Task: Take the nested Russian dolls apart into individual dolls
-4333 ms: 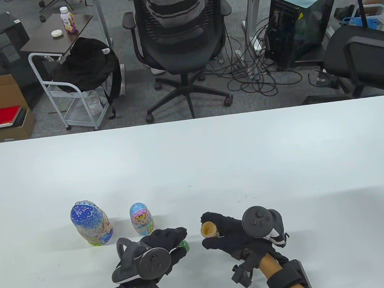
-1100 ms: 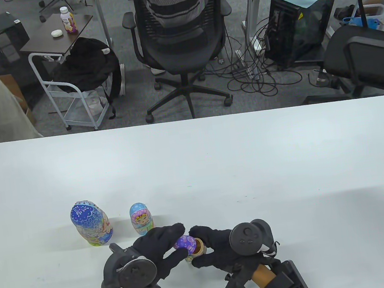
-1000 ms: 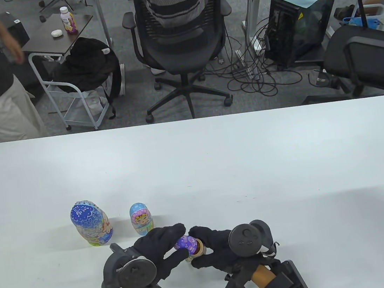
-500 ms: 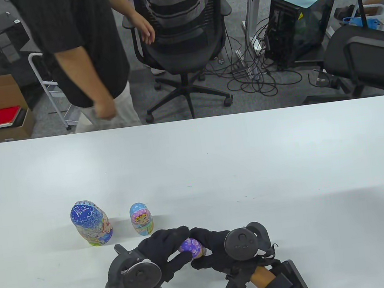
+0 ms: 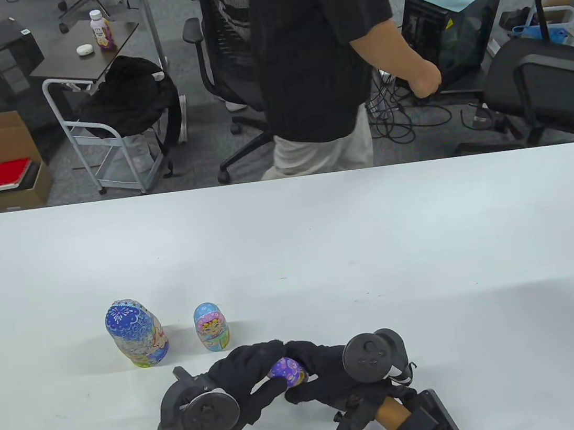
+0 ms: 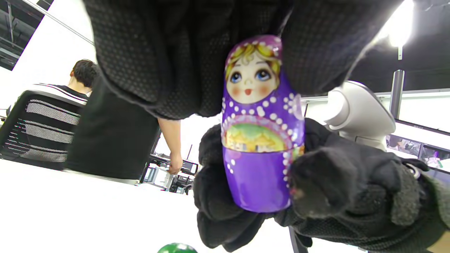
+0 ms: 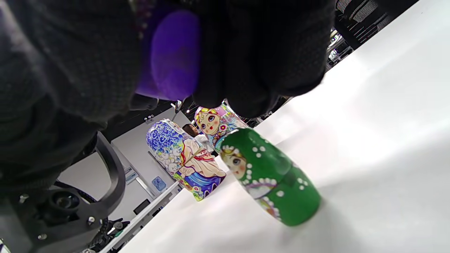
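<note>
**Purple doll's halves now closed between both hands**

Since the earliest frame, when the right hand held an open wooden half apart from the left, the two hands have come together and the purple doll [image 5: 286, 372] now sits whole between them, its seam shut in the left wrist view. A passer-by in a black shirt [image 5: 318, 47] has also crossed behind the table from left to right.

Left hand [image 5: 235, 383] grips the doll's head end, fingers curled over the top. Right hand [image 5: 321, 374] grips the lower body, fingers [image 6: 327, 182] wrapped round its purple base. Both hands are closed tight on it, and the doll is held off the table [image 5: 375, 245], near its front edge.

Taking the purple doll as landmark: the small blue doll [image 5: 211, 327] stands upright just behind and to its left, and the large blue doll [image 5: 136, 332] stands upright farther left again, apart from the small one. A green doll [image 7: 269, 174] stands on the table close beneath the hands in the right wrist view, leaning in that tilted picture; from the table view it is hidden under the gloves. Behind the table stand an office chair [image 5: 223, 49] and a computer tower [image 5: 451, 19].
</note>
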`<state>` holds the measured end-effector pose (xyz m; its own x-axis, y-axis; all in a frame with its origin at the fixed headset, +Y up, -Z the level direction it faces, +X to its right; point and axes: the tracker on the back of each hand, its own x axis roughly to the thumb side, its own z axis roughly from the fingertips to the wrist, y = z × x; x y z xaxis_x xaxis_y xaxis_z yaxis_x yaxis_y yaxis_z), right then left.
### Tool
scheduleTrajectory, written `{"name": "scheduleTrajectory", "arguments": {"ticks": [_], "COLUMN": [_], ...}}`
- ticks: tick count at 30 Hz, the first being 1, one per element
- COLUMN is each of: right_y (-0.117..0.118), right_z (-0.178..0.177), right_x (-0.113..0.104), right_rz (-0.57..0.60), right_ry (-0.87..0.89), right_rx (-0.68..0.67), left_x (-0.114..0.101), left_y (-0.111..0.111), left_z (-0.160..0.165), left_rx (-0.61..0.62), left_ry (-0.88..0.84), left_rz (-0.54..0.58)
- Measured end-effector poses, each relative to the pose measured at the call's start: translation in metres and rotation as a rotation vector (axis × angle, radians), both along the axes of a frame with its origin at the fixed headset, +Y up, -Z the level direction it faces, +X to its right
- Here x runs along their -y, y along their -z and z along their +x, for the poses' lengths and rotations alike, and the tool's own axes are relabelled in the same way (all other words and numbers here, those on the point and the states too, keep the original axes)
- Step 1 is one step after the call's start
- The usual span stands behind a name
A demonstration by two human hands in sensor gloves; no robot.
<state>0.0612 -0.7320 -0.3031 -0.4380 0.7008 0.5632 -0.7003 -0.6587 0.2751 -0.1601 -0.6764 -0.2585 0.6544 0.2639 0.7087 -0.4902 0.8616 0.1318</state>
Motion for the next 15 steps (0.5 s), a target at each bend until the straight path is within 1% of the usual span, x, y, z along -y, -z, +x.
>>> {"name": "scheduleTrajectory", "arguments": {"ticks": [3, 8, 10, 15], "right_y": [0.0001, 0.001, 0.0007, 0.0007], "right_z": [-0.0001, -0.003, -0.0051, -0.0049], "right_x": [-0.0002, 0.0021, 0.0022, 0.0034], "right_rz": [-0.006, -0.057, -0.05, -0.055], "right_ry": [0.011, 0.026, -0.002, 0.016], "right_rx": [0.004, -0.011, -0.011, -0.011], "left_x": [0.0, 0.0016, -0.0002, -0.0043], "left_y": [-0.0012, -0.0008, -0.001, -0.0042], "left_z": [0.0006, -0.0004, -0.001, -0.0016], "left_rx": [0.007, 0.003, -0.005, -0.017], "left_ry": [0.008, -0.004, -0.009, 0.002], "left_rz": [0.019, 0.032, 0.044, 0.08]}}
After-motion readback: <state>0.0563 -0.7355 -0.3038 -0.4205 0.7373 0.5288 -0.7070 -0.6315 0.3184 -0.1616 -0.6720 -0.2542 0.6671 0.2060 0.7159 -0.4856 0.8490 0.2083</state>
